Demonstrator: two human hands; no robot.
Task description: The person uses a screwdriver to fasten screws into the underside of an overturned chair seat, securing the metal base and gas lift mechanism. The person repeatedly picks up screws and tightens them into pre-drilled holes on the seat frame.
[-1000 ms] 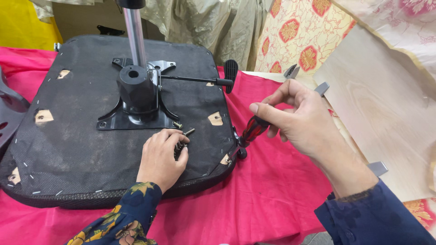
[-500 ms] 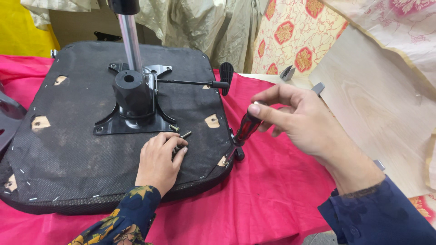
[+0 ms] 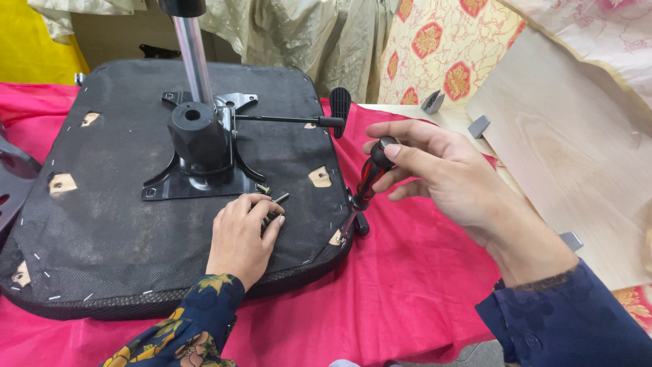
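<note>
Red-and-black screwdriver [image 3: 370,178], gripped upright in the right hand [image 3: 441,180], has risen slightly beside the upturned seat base [image 3: 122,238]. Left hand [image 3: 241,234], fingers curled, pinches loose bolts [image 3: 275,199] near the black mounting plate [image 3: 197,180]; fastening appears imminent.

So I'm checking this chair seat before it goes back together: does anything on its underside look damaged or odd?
Yes. The black fabric on the seat underside is torn open in several spots, baring wood, for example near the left edge and by the right edge. Loose bolts lie by the left hand.
</note>
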